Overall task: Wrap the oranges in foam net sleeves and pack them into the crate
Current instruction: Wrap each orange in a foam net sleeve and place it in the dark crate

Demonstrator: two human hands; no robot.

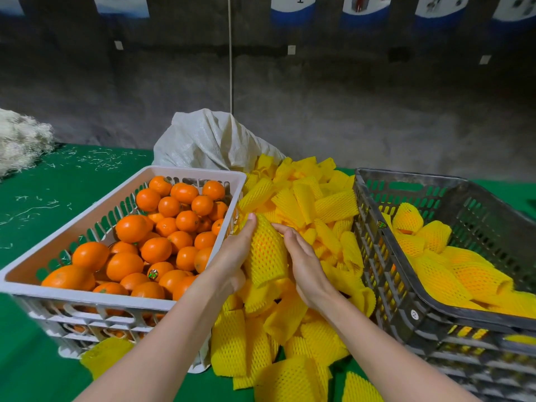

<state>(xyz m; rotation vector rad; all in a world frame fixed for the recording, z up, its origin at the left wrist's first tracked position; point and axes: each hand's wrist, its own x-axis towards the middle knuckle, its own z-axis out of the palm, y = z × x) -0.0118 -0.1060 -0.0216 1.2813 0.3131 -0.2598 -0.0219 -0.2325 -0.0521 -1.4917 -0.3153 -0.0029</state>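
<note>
Sitting at centre frame, a sleeved orange (pixel 266 250) is gripped by the left hand (pixel 235 253), fingers curled round it; the right hand (pixel 304 256) is laid beside it, fingers straight. Wrapped oranges (pixel 435 236) are seen in the black crate (pixel 412 174) at right.

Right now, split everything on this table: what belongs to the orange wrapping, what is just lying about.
Belongs to the job: left hand, right hand, sleeved orange between them, white crate of bare oranges, pile of foam net sleeves, dark crate of wrapped oranges.
Lying about: white woven sack (perhaps the sleeves' bag), heap of pale fibre, loose strands on the green cloth.
</note>
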